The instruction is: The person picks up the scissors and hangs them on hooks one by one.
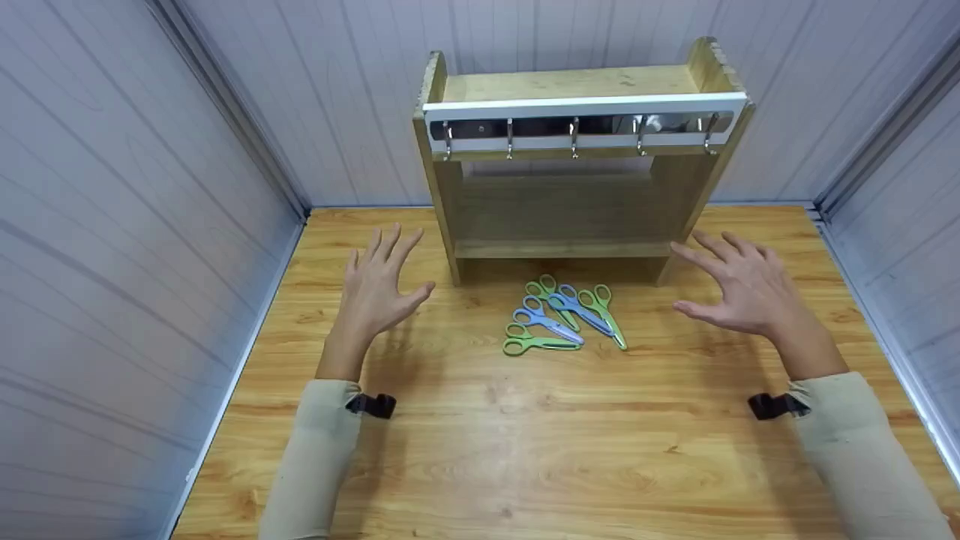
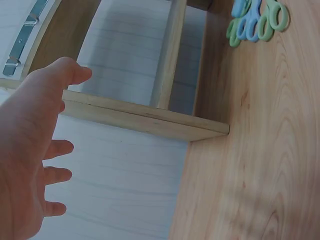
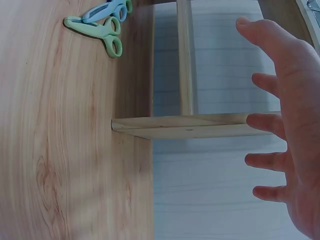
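Note:
Several scissors with green or blue handles lie in a loose fan on the wooden table, in front of a wooden rack. Among them are green scissors at the near left, blue scissors above those, and another green pair at the right. My left hand hovers left of the rack with fingers spread, touching nothing. Over on the rack's right side, my right hand is also spread and holds nothing. In the right wrist view, green scissors lie beyond the thumb side.
Across the rack's top front runs a white board with a metal strip and several hooks. Pale panel walls enclose the wooden table at the back and both sides. Each sleeve has a black wrist mount.

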{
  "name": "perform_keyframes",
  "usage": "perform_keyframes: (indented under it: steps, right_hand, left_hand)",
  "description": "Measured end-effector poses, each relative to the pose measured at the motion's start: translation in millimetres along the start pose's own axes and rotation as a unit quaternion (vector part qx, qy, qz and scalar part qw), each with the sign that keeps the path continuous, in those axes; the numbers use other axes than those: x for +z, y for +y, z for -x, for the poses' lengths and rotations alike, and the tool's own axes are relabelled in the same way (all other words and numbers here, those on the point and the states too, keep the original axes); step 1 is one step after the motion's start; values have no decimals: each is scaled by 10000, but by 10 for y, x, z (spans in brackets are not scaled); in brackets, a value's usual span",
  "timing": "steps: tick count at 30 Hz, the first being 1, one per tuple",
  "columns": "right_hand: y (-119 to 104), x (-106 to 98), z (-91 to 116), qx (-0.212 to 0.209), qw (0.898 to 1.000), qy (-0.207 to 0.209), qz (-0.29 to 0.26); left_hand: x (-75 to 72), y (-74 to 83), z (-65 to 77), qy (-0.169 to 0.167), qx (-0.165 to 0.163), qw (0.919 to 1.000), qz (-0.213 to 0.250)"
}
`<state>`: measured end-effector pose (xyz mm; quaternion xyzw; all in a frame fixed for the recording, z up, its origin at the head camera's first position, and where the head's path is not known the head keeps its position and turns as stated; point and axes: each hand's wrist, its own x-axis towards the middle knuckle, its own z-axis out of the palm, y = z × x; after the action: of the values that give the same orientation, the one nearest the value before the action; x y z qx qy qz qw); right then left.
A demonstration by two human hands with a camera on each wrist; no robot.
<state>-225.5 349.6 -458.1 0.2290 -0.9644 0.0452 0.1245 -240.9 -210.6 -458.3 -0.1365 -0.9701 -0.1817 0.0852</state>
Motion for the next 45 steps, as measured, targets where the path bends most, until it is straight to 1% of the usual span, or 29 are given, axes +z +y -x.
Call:
perform_keyframes:
  steps: [4, 7, 11, 18, 25, 28, 34, 41, 45]
  right_hand:
    - [-25, 35, -6, 3, 10000, -13, -33]
    - [-39, 73, -12, 37, 9999, -84, -69]
    - [-55, 132, -16, 120, 9997, -193, -107]
    - [-71, 236, -24, 108, 9994, -231, -225]
    - [-90, 309, -41, 134, 9990, -275, -316]
    - [-97, 335, -52, 186, 9987, -290, -371]
    - [-111, 398, -83, 257, 9982, -381, -395]
    - [-122, 459, -111, 320, 9974, -507, -402]
    - [-134, 496, -120, 351, 9969, -586, -403]
  left_hand:
    - [51, -31, -15, 27, -69, 9994, 352]
    - [84, -48, -36, 28, -157, 9985, 527]
    - [127, -58, -75, 128, -260, 9961, 830]
    - [254, -65, -164, 501, -338, 9879, 1432]
    - [306, -20, -291, 796, -436, 9775, 1906]
    - [322, 3, -335, 872, -513, 9738, 2038]
    - [358, 43, -411, 933, -631, 9693, 2186]
    - [390, 83, -482, 894, -772, 9606, 2517]
    - [409, 94, -529, 937, -795, 9572, 2621]
